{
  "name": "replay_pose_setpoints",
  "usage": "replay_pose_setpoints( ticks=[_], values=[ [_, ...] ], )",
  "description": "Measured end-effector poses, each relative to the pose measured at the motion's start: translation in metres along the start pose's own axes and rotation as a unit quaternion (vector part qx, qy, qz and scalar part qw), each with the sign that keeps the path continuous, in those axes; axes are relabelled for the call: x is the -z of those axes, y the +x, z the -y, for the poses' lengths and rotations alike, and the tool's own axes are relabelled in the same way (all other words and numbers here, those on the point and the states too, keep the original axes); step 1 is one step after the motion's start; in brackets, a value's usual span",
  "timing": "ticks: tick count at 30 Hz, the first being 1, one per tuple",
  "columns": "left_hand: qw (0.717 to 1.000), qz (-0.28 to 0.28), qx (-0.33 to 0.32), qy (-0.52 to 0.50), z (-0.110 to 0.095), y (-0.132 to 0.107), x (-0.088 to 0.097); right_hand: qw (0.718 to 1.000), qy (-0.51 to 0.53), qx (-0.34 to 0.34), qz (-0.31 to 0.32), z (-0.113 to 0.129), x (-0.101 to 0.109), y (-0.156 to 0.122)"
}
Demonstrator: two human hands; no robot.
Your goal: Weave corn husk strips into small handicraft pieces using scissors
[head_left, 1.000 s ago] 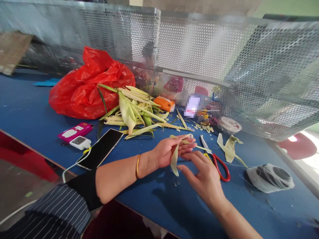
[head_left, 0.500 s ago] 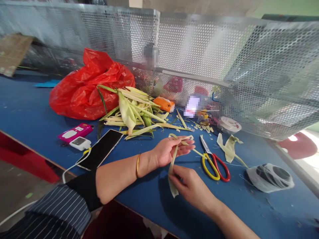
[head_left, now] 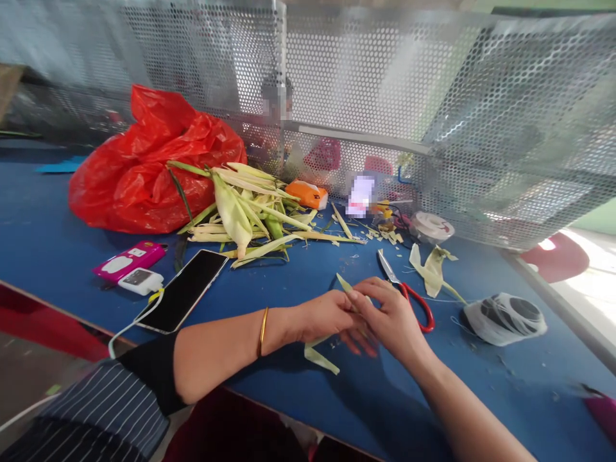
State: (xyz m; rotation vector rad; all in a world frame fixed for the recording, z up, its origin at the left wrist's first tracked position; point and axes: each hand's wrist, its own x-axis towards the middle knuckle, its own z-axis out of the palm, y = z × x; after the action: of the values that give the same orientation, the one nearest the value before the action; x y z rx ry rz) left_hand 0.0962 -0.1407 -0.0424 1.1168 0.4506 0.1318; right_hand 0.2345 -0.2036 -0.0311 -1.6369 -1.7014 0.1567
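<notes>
My left hand (head_left: 325, 317), with a gold bangle at its wrist, and my right hand (head_left: 395, 321) meet above the table. Both are closed on a pale green corn husk strip (head_left: 321, 360). One pointed end sticks up past my right thumb, and the other end hangs below my left fingers. Its middle is hidden by the fingers. Just beyond my right hand lie scissors (head_left: 418, 305) with a red handle showing; the other handle is covered by the hand. A torn piece of husk (head_left: 433, 269) lies to their right.
A heap of corn husks (head_left: 255, 212) rests against a red plastic bag (head_left: 158, 173). A black phone (head_left: 185, 292) and a magenta device (head_left: 129, 262) are at left. A spool of clear thread (head_left: 505, 319) stands at right. A perforated metal screen (head_left: 360, 83) borders the back.
My right hand has moved up and right to meet my left hand. My left hand has turned from palm-up and closed round the strip. The view has shifted slightly.
</notes>
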Motion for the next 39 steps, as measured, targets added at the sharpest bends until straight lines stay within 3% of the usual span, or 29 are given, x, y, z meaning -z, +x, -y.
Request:
replay_pose_setpoints(
  ticks=[2,4,5,7,11,13,16,19,22,24,26,28,30,32,35,37,39],
  values=[
    [0.998,-0.031,-0.012,-0.058,-0.001,0.002,0.001,0.997,-0.001,0.003,-0.082,0.004,0.001,-0.003],
    [0.983,-0.094,-0.070,-0.144,-0.007,0.003,0.005,0.989,-0.024,0.025,-0.142,0.010,0.002,-0.008],
    [0.970,-0.118,-0.108,-0.181,-0.011,0.003,0.007,0.991,-0.024,0.034,-0.129,0.013,0.001,-0.010],
    [0.948,-0.149,-0.166,-0.228,-0.018,0.003,0.009,0.999,0.008,0.024,-0.042,0.019,-0.006,-0.015],
    [0.935,-0.167,-0.189,-0.250,-0.024,0.001,0.010,0.984,0.111,-0.048,0.127,0.020,-0.033,-0.020],
    [0.936,-0.170,-0.185,-0.247,-0.024,0.001,0.011,0.962,0.198,-0.104,0.159,0.016,-0.038,-0.019],
    [0.931,-0.182,-0.191,-0.252,-0.025,0.000,0.014,0.935,0.261,-0.179,0.160,0.008,-0.028,-0.012],
    [0.927,-0.184,-0.195,-0.261,-0.028,0.000,0.018,0.946,0.201,-0.171,0.190,-0.001,-0.014,-0.004],
    [0.930,-0.175,-0.191,-0.260,-0.028,0.000,0.020,0.965,0.067,-0.133,0.217,-0.008,-0.008,0.000],
    [0.938,-0.177,-0.183,-0.235,-0.026,0.001,0.020,0.982,-0.038,-0.092,0.159,-0.008,-0.004,0.000],
    [0.950,-0.184,-0.163,-0.194,-0.023,0.001,0.017,0.993,-0.097,-0.051,0.043,-0.004,0.002,-0.002],
    [0.965,-0.171,-0.133,-0.150,-0.020,0.000,0.013,0.991,-0.098,-0.005,-0.088,0.002,0.011,-0.004],
    [0.979,-0.129,-0.104,-0.116,-0.014,0.000,0.007,0.983,-0.087,0.034,-0.160,0.006,0.017,-0.005],
    [0.989,-0.090,-0.081,-0.083,-0.009,0.000,-0.001,0.987,-0.079,0.042,-0.132,0.007,0.017,-0.004],
    [0.999,-0.032,-0.028,0.000,-0.002,0.000,-0.010,1.000,0.004,-0.023,0.008,0.003,0.006,-0.002],
    [0.999,0.004,0.000,0.039,0.001,0.000,-0.012,0.984,0.129,-0.091,0.087,0.000,-0.002,-0.001],
    [0.999,0.013,0.012,0.038,0.002,0.001,-0.011,0.960,0.224,-0.144,0.086,0.002,-0.006,-0.002]
  ],
)
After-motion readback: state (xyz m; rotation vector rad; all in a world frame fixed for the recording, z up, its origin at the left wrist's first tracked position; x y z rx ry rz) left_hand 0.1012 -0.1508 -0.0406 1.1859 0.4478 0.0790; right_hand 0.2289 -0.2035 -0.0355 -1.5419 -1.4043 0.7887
